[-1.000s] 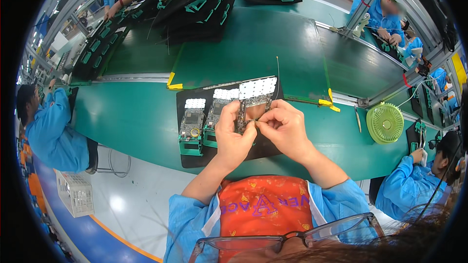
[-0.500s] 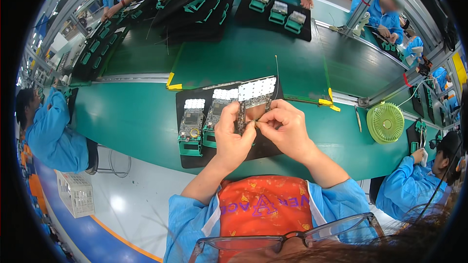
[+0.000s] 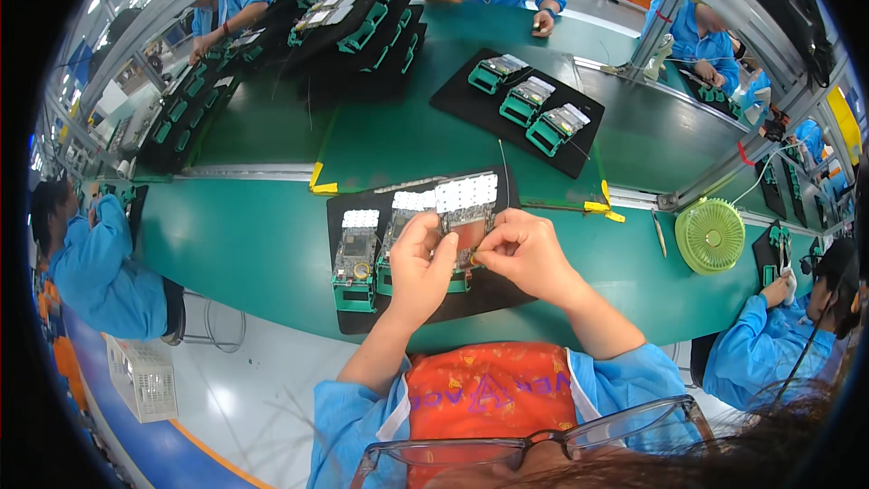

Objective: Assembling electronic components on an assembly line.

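Firstly, the green bench (image 3: 226, 235) carries a black mat (image 3: 489, 290) directly in front of the person, and the work is gathered there. Well apart, toward the far side, a second black mat (image 3: 466, 107) bears three green holders with parts in them, and no hand touches these. The left hand (image 3: 421, 258) grips the left side of one circuit board (image 3: 463, 215), which is held over the right part of the near mat. The right hand (image 3: 525, 249) has its thumb and forefinger pinched together at the lower right edge of this board, it seems on a small yellowish piece (image 3: 474, 259), too small to tell well. So I judge that this board is in the middle of its handling and not finished. Two others, the left board (image 3: 355, 249) and the middle board (image 3: 403, 208), lie beside it on the mat; the middle one is partly hidden by the left hand. The left board sits with a green holder (image 3: 354, 296) at its lower end and shows a yellow ring (image 3: 361, 271), so perhaps it is further along, but whether these two are complete, I cannot tell.
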A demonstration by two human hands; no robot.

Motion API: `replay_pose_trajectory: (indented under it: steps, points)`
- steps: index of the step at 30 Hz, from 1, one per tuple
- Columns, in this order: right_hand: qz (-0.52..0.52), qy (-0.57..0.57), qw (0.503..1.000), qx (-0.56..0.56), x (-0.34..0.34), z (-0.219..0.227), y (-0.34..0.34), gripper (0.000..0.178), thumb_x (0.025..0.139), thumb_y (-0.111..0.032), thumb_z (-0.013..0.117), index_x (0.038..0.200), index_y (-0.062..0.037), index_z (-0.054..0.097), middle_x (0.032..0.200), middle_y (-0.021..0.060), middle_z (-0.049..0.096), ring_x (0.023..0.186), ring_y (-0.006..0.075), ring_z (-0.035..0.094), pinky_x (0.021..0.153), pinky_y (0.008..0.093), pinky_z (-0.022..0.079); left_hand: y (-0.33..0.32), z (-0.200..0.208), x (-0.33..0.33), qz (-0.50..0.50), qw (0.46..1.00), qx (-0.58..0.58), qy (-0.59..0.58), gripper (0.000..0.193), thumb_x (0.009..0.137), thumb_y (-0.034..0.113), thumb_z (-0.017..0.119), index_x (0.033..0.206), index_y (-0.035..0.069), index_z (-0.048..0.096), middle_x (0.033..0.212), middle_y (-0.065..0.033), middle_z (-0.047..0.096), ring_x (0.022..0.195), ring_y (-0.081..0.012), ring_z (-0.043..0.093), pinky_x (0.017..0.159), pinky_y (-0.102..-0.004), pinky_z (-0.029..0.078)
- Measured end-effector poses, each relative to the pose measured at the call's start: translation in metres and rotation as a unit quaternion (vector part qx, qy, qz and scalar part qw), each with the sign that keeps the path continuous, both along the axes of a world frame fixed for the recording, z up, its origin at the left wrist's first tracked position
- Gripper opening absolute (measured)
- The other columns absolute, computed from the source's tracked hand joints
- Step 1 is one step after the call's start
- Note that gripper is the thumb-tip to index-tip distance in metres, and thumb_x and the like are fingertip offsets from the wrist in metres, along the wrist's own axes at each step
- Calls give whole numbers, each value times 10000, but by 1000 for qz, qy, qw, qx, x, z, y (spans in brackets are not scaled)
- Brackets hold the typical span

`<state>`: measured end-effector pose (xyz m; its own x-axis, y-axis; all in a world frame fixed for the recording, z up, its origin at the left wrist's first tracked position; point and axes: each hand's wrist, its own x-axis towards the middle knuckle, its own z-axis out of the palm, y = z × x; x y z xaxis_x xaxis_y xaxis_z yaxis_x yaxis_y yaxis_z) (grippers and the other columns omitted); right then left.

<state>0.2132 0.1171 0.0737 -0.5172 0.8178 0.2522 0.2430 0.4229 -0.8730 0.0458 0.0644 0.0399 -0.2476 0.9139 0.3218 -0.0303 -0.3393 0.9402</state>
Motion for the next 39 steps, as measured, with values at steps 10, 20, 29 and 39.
replay_pose_trajectory:
  steps: [10, 20, 29, 39]
  points:
    - [-96, 279, 922, -251, 21, -3, 19, 191, 922, -97, 617, 1052, -15, 505, 997, 89, 607, 583, 63, 521, 420, 176, 309, -7, 4, 7, -106, 987, -27, -117, 212, 935, -45, 532, 1139, -73, 580, 1028, -84, 671, 918, -93, 623, 801, -236, 492]
    - [-42, 315, 900, -299, 31, 1, 16, 185, 959, -118, 583, 1101, -3, 558, 928, 93, 671, 529, 69, 576, 365, 169, 270, -7, 6, 16, -111, 989, -16, -98, 200, 904, -88, 539, 1098, -84, 589, 1007, -55, 633, 876, -61, 593, 747, -217, 476]
    - [-96, 290, 939, -156, 22, 3, -5, 115, 907, -68, 649, 989, 12, 660, 881, 62, 666, 634, 79, 604, 480, 166, 393, -6, 2, 12, -66, 998, 11, 7, 110, 899, -80, 553, 1000, -86, 598, 932, -16, 551, 744, -18, 527, 605, -183, 408]
    - [-80, 166, 980, 70, 3, 4, -23, 77, 767, 27, 729, 831, -10, 706, 764, 59, 642, 591, 75, 570, 501, 212, 432, -11, 10, 22, -34, 999, 17, 12, 88, 907, -56, 551, 974, -85, 600, 957, -40, 552, 742, -35, 534, 608, -186, 421]
